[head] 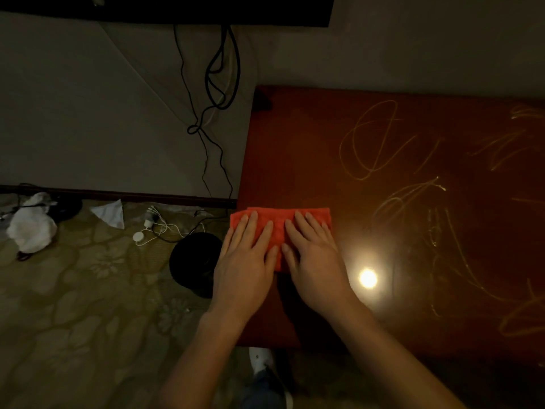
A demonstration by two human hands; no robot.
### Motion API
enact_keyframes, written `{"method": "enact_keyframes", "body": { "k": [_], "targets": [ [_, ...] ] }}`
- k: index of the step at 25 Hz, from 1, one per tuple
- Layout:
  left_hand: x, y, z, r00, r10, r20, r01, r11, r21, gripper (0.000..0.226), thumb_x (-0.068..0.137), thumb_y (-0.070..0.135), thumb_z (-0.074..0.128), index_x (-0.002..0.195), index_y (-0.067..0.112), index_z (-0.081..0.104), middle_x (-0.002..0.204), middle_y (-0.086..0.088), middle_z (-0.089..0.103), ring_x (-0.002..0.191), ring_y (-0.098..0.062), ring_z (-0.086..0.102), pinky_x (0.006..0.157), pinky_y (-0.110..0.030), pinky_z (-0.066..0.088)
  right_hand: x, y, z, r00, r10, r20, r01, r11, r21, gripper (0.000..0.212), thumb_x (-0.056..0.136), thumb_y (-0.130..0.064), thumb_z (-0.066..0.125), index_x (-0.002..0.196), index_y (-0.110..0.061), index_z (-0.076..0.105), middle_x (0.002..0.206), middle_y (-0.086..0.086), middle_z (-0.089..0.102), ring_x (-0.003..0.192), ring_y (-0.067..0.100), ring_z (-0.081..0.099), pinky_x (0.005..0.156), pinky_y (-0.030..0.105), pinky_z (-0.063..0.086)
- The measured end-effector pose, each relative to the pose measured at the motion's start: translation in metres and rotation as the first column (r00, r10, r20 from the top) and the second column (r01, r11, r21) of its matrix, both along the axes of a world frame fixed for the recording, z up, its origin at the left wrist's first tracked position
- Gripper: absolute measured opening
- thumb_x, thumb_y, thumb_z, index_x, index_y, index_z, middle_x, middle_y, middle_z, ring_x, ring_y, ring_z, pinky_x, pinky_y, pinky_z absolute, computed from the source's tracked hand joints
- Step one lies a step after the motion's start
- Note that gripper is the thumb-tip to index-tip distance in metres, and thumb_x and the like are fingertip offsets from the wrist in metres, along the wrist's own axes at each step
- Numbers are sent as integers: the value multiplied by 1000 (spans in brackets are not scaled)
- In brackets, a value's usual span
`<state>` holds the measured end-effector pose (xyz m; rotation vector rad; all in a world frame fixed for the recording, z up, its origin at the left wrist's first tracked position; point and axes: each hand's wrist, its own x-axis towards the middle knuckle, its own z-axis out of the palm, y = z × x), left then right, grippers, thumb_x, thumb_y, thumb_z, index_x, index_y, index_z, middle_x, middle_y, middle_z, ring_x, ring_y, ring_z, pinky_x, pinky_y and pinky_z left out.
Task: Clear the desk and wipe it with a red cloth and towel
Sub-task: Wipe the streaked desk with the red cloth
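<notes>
A folded red cloth [278, 219] lies flat at the left edge of the dark red-brown desk [398, 219]. My left hand [247, 258] presses on its left half with straight fingers, partly over the desk's edge. My right hand [314, 255] presses on its right half, fingers straight and spread. The two hands lie side by side, nearly touching. The desk top shows pale scribbled smear marks and a bright lamp reflection [367, 278]. A white towel [31, 225] lies crumpled on the floor far left.
Left of the desk, on the patterned floor, lie a round black object [196, 261], white chargers with cables [153, 228] and a crumpled paper [110, 212]. Black cables [218, 84] hang down the wall from a dark screen above. My shoe [261, 361] shows below the desk edge.
</notes>
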<state>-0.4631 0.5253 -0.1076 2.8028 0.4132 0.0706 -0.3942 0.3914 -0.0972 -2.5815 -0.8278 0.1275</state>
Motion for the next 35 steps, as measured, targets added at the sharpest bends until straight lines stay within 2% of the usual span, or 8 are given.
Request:
{"method": "enact_keyframes", "body": {
  "k": [4, 10, 12, 16, 23, 28, 30, 35],
  "targets": [
    [-53, -30, -2, 1000, 15, -27, -14, 998, 63, 55, 99, 43, 23, 146, 21, 42, 156, -8, 32, 146, -22, 24, 120, -40, 18, -55, -23, 0, 1000, -4, -12, 4, 1000, -7, 47, 102, -35, 40, 148, -25, 37, 157, -6, 29, 142, 5, 9, 119, 35, 5],
    [-107, -48, -4, 991, -42, -127, 43, 999, 9, 56, 105, 44, 4, 142, 19, 38, 148, -12, 46, 140, -23, 28, 114, -35, 11, -110, -42, 0, 1000, -13, 25, 15, 995, -97, 46, 89, -39, 39, 125, -27, 65, 134, -4, 61, 126, 16, 54, 113, 37, 32],
    [-101, -41, -3, 993, -27, -118, 25, 1000, -14, 55, 104, 46, 5, 146, 23, 33, 152, -9, 38, 143, -24, 25, 117, -37, 16, -102, -36, 1, 1000, -15, 17, 16, 998, -68, 44, 92, -39, 40, 129, -28, 62, 138, -6, 57, 131, 14, 48, 111, 41, 35],
    [-60, -8, 1, 999, 39, -37, -44, 990, -131, 54, 100, 53, 9, 150, 34, 7, 160, 8, -9, 149, -10, -14, 123, -35, 4, -62, -6, -1, 999, 26, -21, -26, 1000, 4, 44, 101, -32, 45, 144, -22, 46, 154, 0, 37, 144, 13, 21, 119, 37, 9],
    [-60, -8, 2, 999, 35, -19, -38, 973, -227, 51, 104, 42, 24, 150, 33, 5, 160, 11, -16, 144, -2, -25, 122, -31, 2, -62, 1, 2, 1000, 1, -25, 0, 998, 59, 44, 102, -33, 44, 145, -22, 44, 155, -2, 35, 145, 9, 17, 119, 33, 4],
    [-114, -32, -14, 1000, 3, -3, -4, 989, -150, 54, 104, 45, 15, 149, 20, 30, 159, -8, 24, 149, -18, 10, 115, -34, 32, -110, -23, -4, 999, 0, 40, 0, 1000, -6, 46, 97, -43, 33, 129, -27, 62, 140, -7, 54, 134, 8, 35, 121, 32, 18],
    [-122, -34, -19, 1000, 3, 0, -3, 989, -148, 54, 105, 46, 12, 147, 19, 32, 158, -8, 28, 148, -18, 11, 116, -30, 27, -115, -26, -8, 999, 29, 41, -28, 1000, -9, 47, 98, -44, 31, 127, -26, 63, 139, -7, 55, 133, 13, 44, 117, 33, 16],
    [-78, -13, -1, 1000, 11, -12, -13, 965, -261, 49, 104, 44, 23, 149, 32, 5, 153, 18, -25, 141, 4, -29, 120, -24, -3, -79, -3, -8, 998, 4, 59, -7, 998, 57, 46, 97, -39, 35, 131, -23, 60, 142, -5, 52, 135, 8, 34, 119, 36, 24]
  ]
}}
